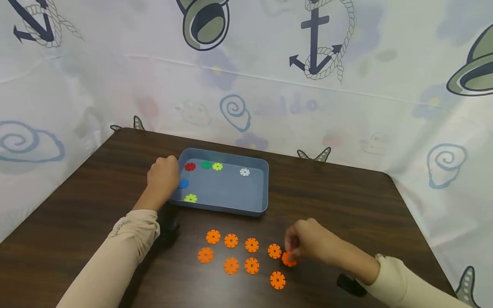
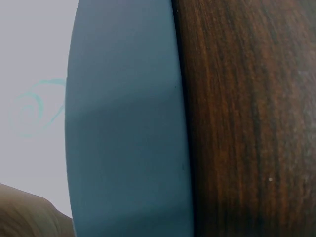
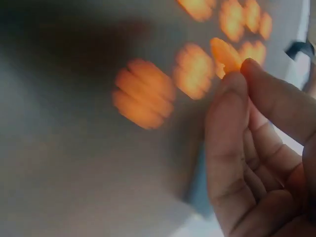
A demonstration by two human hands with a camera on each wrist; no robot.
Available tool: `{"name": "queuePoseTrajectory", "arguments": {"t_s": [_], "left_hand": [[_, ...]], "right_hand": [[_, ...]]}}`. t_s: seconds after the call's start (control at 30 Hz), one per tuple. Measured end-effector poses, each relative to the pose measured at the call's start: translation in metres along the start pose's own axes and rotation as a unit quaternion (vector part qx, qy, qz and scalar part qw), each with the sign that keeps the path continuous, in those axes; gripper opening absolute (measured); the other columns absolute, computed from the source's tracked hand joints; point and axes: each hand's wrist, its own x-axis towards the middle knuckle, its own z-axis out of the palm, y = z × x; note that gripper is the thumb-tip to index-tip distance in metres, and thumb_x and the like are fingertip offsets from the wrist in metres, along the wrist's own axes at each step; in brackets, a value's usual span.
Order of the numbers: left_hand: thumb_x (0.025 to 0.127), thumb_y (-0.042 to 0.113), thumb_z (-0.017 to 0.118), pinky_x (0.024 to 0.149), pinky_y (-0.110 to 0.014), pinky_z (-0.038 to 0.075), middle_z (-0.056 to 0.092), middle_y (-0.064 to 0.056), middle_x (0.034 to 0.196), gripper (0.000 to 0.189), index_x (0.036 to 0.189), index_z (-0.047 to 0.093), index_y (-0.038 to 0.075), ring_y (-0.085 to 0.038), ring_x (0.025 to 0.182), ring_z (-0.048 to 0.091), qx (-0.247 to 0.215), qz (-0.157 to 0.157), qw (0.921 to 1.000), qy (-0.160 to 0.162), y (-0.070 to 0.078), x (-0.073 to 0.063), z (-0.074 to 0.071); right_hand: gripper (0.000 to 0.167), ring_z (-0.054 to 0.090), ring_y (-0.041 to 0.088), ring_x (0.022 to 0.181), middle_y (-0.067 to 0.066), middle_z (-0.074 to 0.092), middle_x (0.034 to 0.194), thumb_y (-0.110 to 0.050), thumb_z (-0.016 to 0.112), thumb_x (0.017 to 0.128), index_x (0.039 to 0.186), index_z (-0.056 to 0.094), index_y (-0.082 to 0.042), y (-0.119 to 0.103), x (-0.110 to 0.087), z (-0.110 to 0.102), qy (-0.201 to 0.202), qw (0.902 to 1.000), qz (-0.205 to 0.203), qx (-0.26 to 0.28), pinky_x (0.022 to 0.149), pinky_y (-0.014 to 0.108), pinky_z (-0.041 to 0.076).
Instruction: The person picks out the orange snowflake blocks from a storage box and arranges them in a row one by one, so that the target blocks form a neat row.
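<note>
My left hand (image 1: 163,177) grips the left end of a blue-grey tray (image 1: 223,208), its fingers bent over the rim. The left wrist view is mostly filled by the tray's outer wall (image 2: 128,118), with a bit of that hand (image 2: 29,215) low in the corner. Between thumb and forefinger, my right hand (image 1: 313,241) pinches a notched orange plastic disc (image 3: 225,55), tilted on edge. Several more orange discs (image 1: 252,266) lie flat on the table in two loose rows, left of the right hand.
Inside the tray lie a red disc (image 1: 190,167), a green disc (image 1: 206,165), a white disc (image 1: 244,172), a blue disc (image 1: 184,183) and two yellow-green discs (image 1: 190,198). The dark wooden table (image 1: 327,201) backs onto a printed curtain (image 1: 262,51).
</note>
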Motion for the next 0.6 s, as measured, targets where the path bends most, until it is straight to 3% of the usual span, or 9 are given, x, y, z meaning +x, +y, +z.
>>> {"name": "queuePoseTrajectory", "arguments": {"t_s": [0.13, 0.37, 0.47, 0.6], "left_hand": [[0.096, 0.001, 0.054, 0.064, -0.058, 0.056, 0.065, -0.037, 0.089, 0.019, 0.094, 0.062, -0.016, -0.045, 0.078, 0.068, 0.004, -0.007, 0.9999, -0.007, -0.007, -0.002, -0.004], [0.098, 0.001, 0.052, 0.066, -0.060, 0.056, 0.065, -0.038, 0.093, 0.021, 0.098, 0.062, -0.017, -0.046, 0.077, 0.067, -0.004, -0.016, 0.9998, -0.004, -0.016, -0.005, 0.002], [0.098, 0.001, 0.051, 0.065, -0.059, 0.056, 0.064, -0.037, 0.092, 0.020, 0.098, 0.061, -0.016, -0.045, 0.077, 0.066, -0.010, -0.016, 0.9996, -0.020, -0.019, -0.003, 0.003], [0.097, 0.004, 0.052, 0.065, -0.058, 0.054, 0.064, -0.034, 0.095, 0.020, 0.100, 0.062, -0.013, -0.045, 0.082, 0.065, 0.002, -0.017, 0.9967, -0.079, -0.019, 0.005, -0.007]], "right_hand": [[0.024, 0.054, 0.001, 0.058, -0.011, 0.059, 0.066, 0.000, 0.083, 0.077, 0.072, 0.064, -0.014, 0.024, -0.022, 0.026, -0.009, 0.9992, 0.020, 0.034, 0.052, 0.022, 0.047], [0.025, 0.048, -0.001, 0.056, -0.010, 0.058, 0.067, -0.002, 0.083, 0.077, 0.073, 0.063, -0.015, 0.033, -0.027, 0.045, 0.038, 0.9988, 0.013, -0.027, 0.050, 0.021, 0.043], [0.025, 0.047, -0.002, 0.055, -0.011, 0.058, 0.067, -0.006, 0.085, 0.076, 0.072, 0.063, -0.017, 0.030, -0.026, 0.042, 0.058, 0.9967, 0.011, -0.055, 0.049, 0.020, 0.043], [0.017, 0.059, 0.005, 0.065, -0.007, 0.066, 0.077, -0.020, 0.085, 0.080, 0.081, 0.068, -0.016, 0.023, -0.016, 0.016, 0.106, 0.9873, 0.040, -0.111, 0.058, 0.025, 0.051]]}}
